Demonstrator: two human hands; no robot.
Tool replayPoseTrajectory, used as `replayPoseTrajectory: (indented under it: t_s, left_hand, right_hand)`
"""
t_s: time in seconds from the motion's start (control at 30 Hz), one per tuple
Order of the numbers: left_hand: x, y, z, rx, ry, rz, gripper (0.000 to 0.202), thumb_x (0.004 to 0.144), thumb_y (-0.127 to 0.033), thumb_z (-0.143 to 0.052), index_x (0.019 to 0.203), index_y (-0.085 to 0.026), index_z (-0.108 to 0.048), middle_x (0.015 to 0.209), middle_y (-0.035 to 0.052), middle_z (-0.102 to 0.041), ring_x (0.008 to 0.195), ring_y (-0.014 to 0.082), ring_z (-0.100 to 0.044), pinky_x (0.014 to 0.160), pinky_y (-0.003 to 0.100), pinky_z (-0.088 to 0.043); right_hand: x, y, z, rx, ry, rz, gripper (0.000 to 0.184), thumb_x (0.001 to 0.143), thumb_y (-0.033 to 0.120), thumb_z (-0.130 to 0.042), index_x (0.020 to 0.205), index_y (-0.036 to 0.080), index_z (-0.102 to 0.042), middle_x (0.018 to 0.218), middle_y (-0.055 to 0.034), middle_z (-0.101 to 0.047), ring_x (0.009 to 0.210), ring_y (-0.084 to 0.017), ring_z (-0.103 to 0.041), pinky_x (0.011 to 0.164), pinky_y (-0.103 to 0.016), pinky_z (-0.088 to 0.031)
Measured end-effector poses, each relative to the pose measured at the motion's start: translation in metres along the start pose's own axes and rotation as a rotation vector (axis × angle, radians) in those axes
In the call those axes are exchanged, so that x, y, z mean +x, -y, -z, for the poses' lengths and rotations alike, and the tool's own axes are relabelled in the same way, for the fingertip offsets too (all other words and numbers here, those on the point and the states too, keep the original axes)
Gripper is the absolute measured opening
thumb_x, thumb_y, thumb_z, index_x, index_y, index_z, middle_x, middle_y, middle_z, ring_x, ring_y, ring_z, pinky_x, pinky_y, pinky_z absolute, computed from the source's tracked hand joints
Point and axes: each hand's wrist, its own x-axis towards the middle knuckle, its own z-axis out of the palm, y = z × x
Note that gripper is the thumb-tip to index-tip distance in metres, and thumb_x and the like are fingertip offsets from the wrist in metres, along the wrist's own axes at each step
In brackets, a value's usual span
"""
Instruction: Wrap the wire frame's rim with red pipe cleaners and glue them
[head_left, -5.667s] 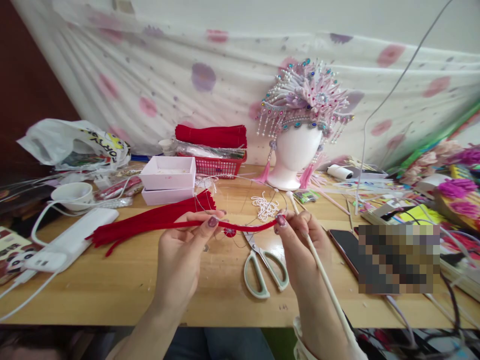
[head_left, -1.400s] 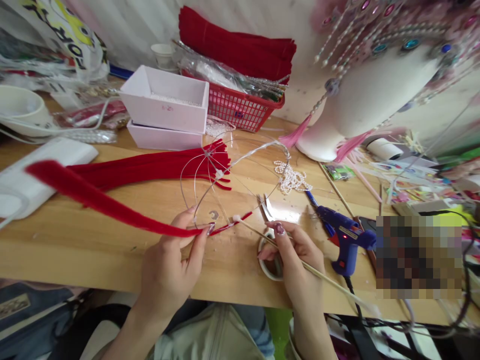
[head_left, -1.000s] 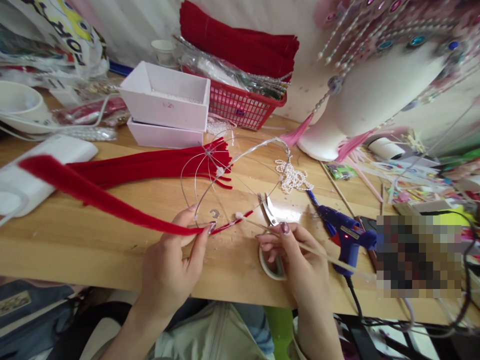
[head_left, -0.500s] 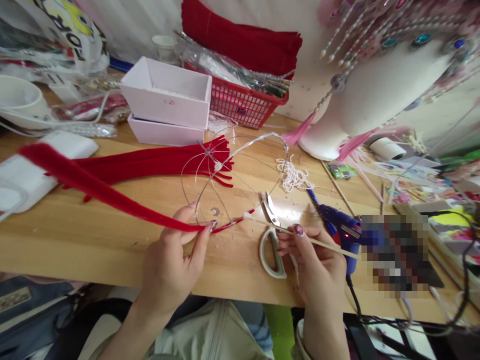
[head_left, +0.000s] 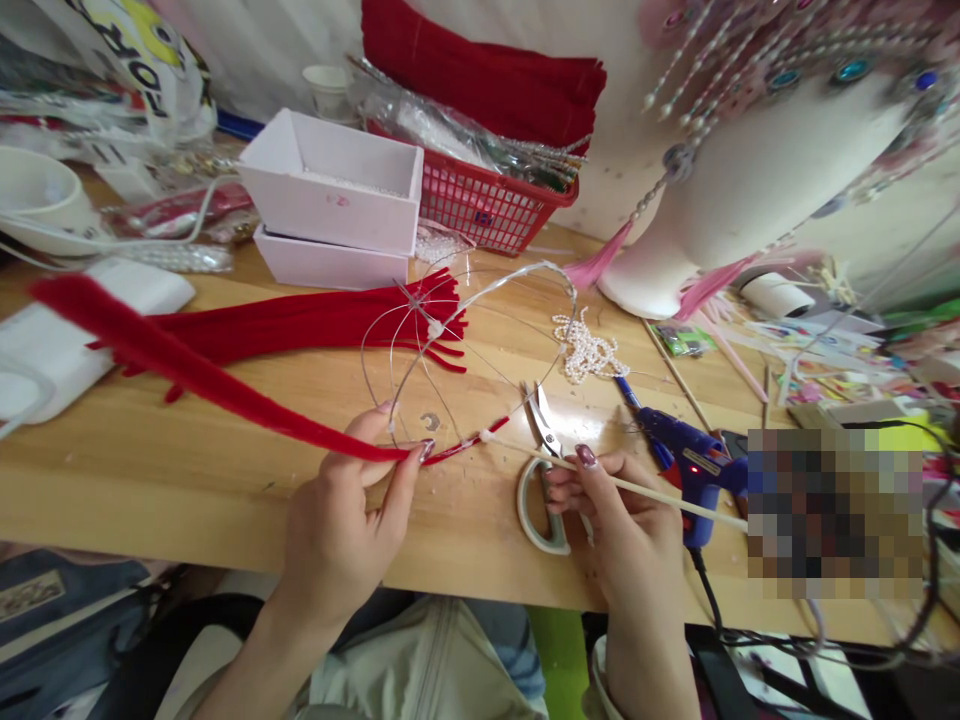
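Red strip (head_left: 262,405): raised over the desk (head_left: 225,510); pinched in the left hand (head_left: 341,510), with a long tail to that side and a short, narrow end showing beyond the fingertips.
Strip's long axis: slopes from far left down to the left fingertips, then bends gently up towards the right.
Left hand: thumb and finger closed on the strip, hence the nearer of the two hands, in direct contact.
Right hand: (head_left: 622,510) fingers narrowed around a pale stick (head_left: 645,491), which points left and slightly away from the wearer.
Strip from right hand: the narrow end lies to the left and a little farther out than the right fingertips, apart from them; only the stick spans the gap.
Stick's white tip: at the strip's narrow end as seen from here; actual contact cannot be confirmed.
Wire frame: (head_left: 435,328) domed loops standing just beyond the left fingertips, the lower rim running along the narrow end; whether the left hand also grips the wire cannot be told.
Scissors: (head_left: 551,440) on the desk, blades parted, handles partly behind the right hand.
Red bundle: (head_left: 300,325) flat on the desk behind the strip, whose tail crosses in front of it.
Pearl strings: (head_left: 585,350) heaped beyond the scissors.
Glue gun: (head_left: 697,470) right of the right hand, red light showing.
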Motion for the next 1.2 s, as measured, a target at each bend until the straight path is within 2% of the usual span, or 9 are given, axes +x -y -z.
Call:
replayPoseTrajectory:
  t_s: [0.27,0.4,0.57,0.7,0.77,0.87,1.03,1.1,1.2]
  left_hand:
    - [0.001,-0.001,-0.001,-0.033,-0.025,0.021,0.037,0.092,-0.035,-0.068,0.122,-0.017,-0.054,0.11,0.0164,-0.078,0.073,0.0246,-0.081,0.062,0.028,-0.068]
    - [0.001,0.001,-0.001,-0.03,-0.029,0.003,0.037,0.092,-0.033,-0.068,0.122,-0.018,-0.053,0.112,0.0156,-0.078,0.075,0.0241,-0.081,0.066,0.029,-0.068]
    - [0.0,0.001,-0.001,-0.052,-0.021,0.022,0.037,0.091,-0.032,-0.069,0.121,-0.018,-0.053,0.109,0.0161,-0.079,0.074,0.0248,-0.081,0.065,0.029,-0.068]
    - [0.0,0.001,-0.001,-0.062,-0.038,0.008,0.037,0.091,-0.031,-0.07,0.121,-0.018,-0.054,0.115,0.0165,-0.078,0.074,0.0243,-0.081,0.066,0.028,-0.069]
    - [0.0,0.002,-0.002,-0.052,-0.044,0.002,0.037,0.091,-0.031,-0.07,0.121,-0.018,-0.054,0.113,0.0159,-0.078,0.074,0.0243,-0.081,0.064,0.028,-0.068]
    - [0.001,0.001,-0.002,-0.049,-0.03,0.008,0.039,0.091,-0.033,-0.07,0.122,-0.018,-0.054,0.108,0.0153,-0.08,0.072,0.0244,-0.081,0.063,0.028,-0.068]
    - [0.002,0.0,0.0,-0.064,-0.008,0.04,0.039,0.092,-0.036,-0.068,0.123,-0.018,-0.053,0.107,0.0144,-0.08,0.076,0.0259,-0.081,0.066,0.031,-0.069]
    - [0.001,0.0,0.0,-0.066,-0.009,0.05,0.039,0.092,-0.036,-0.068,0.123,-0.018,-0.053,0.107,0.0154,-0.079,0.077,0.0266,-0.081,0.067,0.031,-0.069]
    - [0.0,0.001,0.001,-0.054,-0.012,0.032,0.041,0.092,-0.034,-0.069,0.125,-0.016,-0.051,0.113,0.0186,-0.077,0.076,0.0263,-0.081,0.068,0.032,-0.069]
  right_hand:
    - [0.0,0.001,-0.001,-0.042,0.022,-0.023,0.035,0.076,0.043,-0.086,0.064,0.016,-0.068,0.064,-0.0061,-0.075,0.05,-0.013,-0.067,0.047,-0.019,-0.057]
    - [-0.002,0.003,-0.003,-0.034,0.049,-0.041,0.038,0.074,0.046,-0.087,0.061,0.015,-0.067,0.059,-0.0045,-0.071,0.046,-0.011,-0.063,0.045,-0.018,-0.054]
    - [-0.002,0.008,-0.009,0.048,0.023,-0.005,0.039,0.072,0.047,-0.088,0.063,0.016,-0.066,0.056,-0.0011,-0.068,0.042,-0.009,-0.059,0.041,-0.017,-0.05]
    - [0.0,0.011,-0.013,0.152,0.014,0.002,0.037,0.067,0.047,-0.09,0.068,0.018,-0.067,0.056,-0.0012,-0.07,0.043,-0.011,-0.059,0.04,-0.02,-0.052]
    - [-0.001,0.011,-0.011,0.168,0.03,0.025,0.03,0.071,0.044,-0.088,0.073,0.021,-0.07,0.064,-0.0023,-0.074,0.049,-0.013,-0.064,0.045,-0.023,-0.054]
    - [-0.007,0.015,-0.005,0.199,0.035,0.14,0.016,0.079,0.039,-0.084,0.082,0.027,-0.074,0.074,-0.0003,-0.075,0.062,-0.015,-0.068,0.057,-0.027,-0.057]
    - [-0.022,0.025,0.008,0.221,-0.036,0.362,0.006,0.083,0.031,-0.081,0.088,0.029,-0.078,0.066,0.0029,-0.063,0.058,-0.012,-0.059,0.057,-0.025,-0.05]
    - [-0.026,0.024,0.011,0.133,-0.028,0.362,0.008,0.084,0.032,-0.08,0.091,0.029,-0.079,0.072,-0.0007,-0.069,0.062,-0.016,-0.065,0.059,-0.029,-0.053]
    - [-0.031,0.015,0.013,-0.002,0.061,0.268,0.015,0.088,0.035,-0.075,0.097,0.025,-0.08,0.08,-0.0063,-0.076,0.069,-0.021,-0.072,0.061,-0.033,-0.058]
